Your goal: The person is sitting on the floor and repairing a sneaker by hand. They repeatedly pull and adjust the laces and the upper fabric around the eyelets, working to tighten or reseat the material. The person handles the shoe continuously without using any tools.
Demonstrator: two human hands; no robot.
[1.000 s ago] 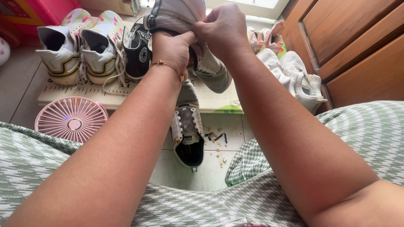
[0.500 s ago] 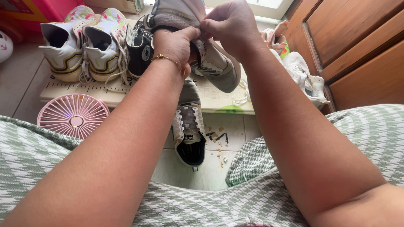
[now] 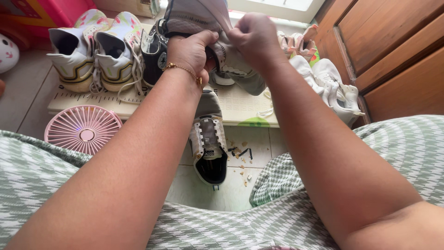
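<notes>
A pink fan point(image 3: 83, 128) lies by the mat's point(image 3: 240, 109) near left corner; the left hand point(image 3: 192, 51) and right hand point(image 3: 254, 39) both clamp a grey sneaker point(image 3: 199, 16), raised above the mat's far edge, its mate point(image 3: 209, 143) overhanging the near edge

Your head camera, the only view, looks steeply down and forward from above your lap point(image 3: 222, 227), close on both forearms. Your left hand point(image 3: 192, 51) and right hand point(image 3: 254, 39) meet near the top edge; floor tiles point(image 3: 203, 190) fill the centre.
</notes>
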